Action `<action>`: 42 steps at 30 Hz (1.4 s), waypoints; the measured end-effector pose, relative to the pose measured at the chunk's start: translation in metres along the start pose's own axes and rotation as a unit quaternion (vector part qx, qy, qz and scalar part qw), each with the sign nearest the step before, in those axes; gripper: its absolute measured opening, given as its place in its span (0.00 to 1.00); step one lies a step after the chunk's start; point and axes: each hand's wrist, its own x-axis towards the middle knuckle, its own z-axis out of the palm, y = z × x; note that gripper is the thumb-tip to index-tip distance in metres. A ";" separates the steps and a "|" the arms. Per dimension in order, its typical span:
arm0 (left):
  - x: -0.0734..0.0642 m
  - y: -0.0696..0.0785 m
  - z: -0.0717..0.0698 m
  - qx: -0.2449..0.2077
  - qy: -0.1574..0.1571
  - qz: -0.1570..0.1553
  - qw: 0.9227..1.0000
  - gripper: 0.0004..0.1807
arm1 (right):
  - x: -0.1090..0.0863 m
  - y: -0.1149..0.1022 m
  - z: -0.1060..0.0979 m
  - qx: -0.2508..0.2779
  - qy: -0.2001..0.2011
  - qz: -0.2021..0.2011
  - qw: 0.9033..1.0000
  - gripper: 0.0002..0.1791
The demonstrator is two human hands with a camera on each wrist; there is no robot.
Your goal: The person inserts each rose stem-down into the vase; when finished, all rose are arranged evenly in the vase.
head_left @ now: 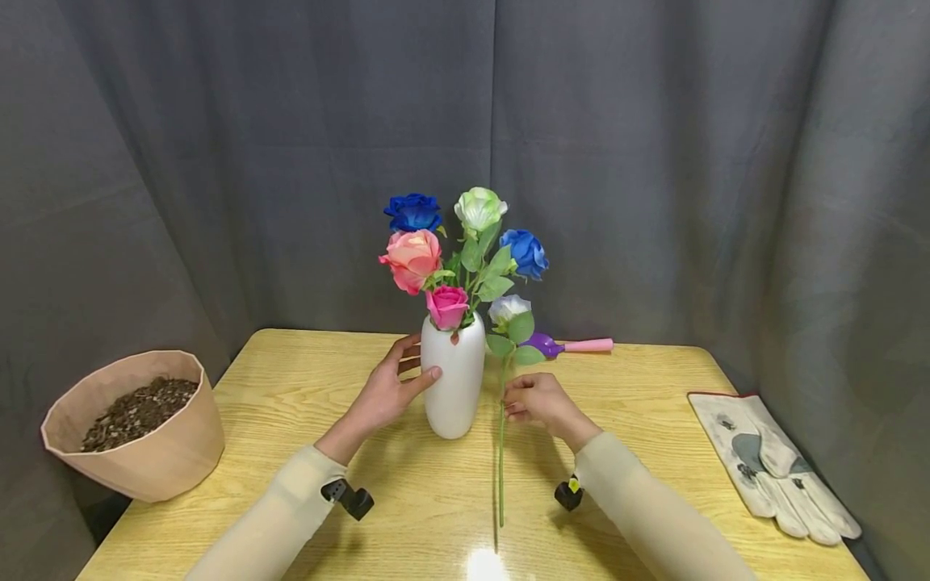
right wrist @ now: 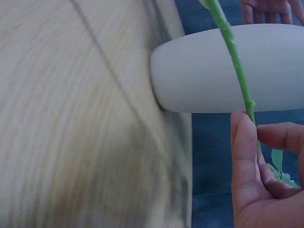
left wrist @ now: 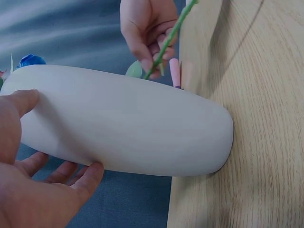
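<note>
A white vase (head_left: 454, 379) stands upright on the table, with several artificial roses in it: blue, coral, pink and pale green (head_left: 481, 210). My left hand (head_left: 390, 389) holds the vase's left side, thumb at the front and fingers behind; in the left wrist view its fingertips (left wrist: 95, 168) touch the white wall. To the right of the vase, my right hand (head_left: 541, 401) pinches the green stem (right wrist: 236, 61) of a white rose (head_left: 510, 309) between thumb and fingers. That rose is upright, its bloom below the others and its bare stem hanging toward the table.
A peach pot (head_left: 156, 452) of dark soil stands at the table's left edge. Behind the white rose lies a purple trowel with a pink handle (head_left: 588, 345). Pale work gloves (head_left: 773, 468) lie at the right edge. Grey curtains (head_left: 617, 161) surround the wooden table (head_left: 407, 516).
</note>
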 end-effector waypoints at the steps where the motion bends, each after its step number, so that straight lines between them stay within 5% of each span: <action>1: 0.000 0.000 0.000 0.001 0.000 0.000 1.000 0.42 | 0.000 -0.002 -0.001 0.002 0.003 -0.001 1.000 0.15; 27: -0.001 0.001 0.000 -0.001 0.001 -0.004 1.000 0.42 | -0.017 -0.046 -0.040 0.065 0.065 -0.051 0.994 0.17; 42: 0.000 0.001 0.000 -0.003 0.000 -0.006 1.000 0.43 | -0.032 -0.073 -0.064 0.157 0.112 -0.101 0.976 0.11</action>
